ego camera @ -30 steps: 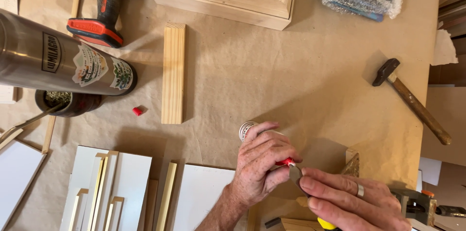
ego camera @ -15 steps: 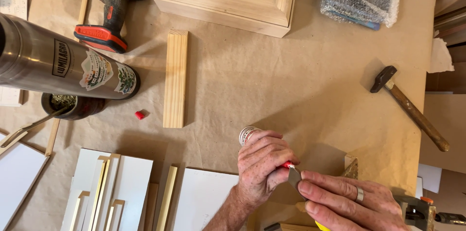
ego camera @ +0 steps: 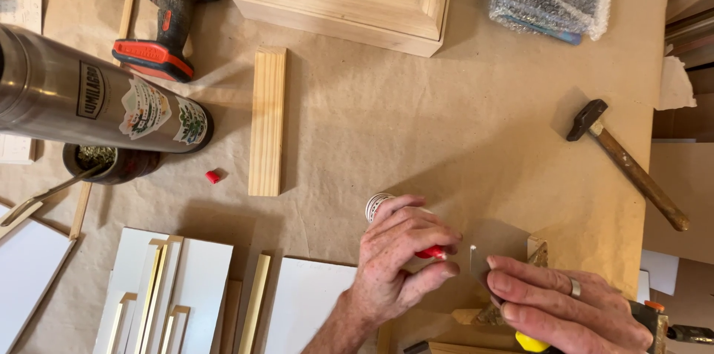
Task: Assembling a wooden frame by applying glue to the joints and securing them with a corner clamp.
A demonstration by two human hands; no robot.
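One small white red-tipped glue bottle (ego camera: 387,209) gripped by left hand (ego camera: 398,261); right hand (ego camera: 569,309) fingers pinch one thin metal blade (ego camera: 478,265); bare paper-covered tabletop (ego camera: 416,123) at 12 o'clock.

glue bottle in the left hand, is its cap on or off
Off, it seems: the left hand tips the glue bottle on its side, red nozzle bare, and a small red cap lies apart on the brown paper.

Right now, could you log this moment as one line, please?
left hand: grips red-tipped bottle | right hand: pinches small blade | hammer: idle
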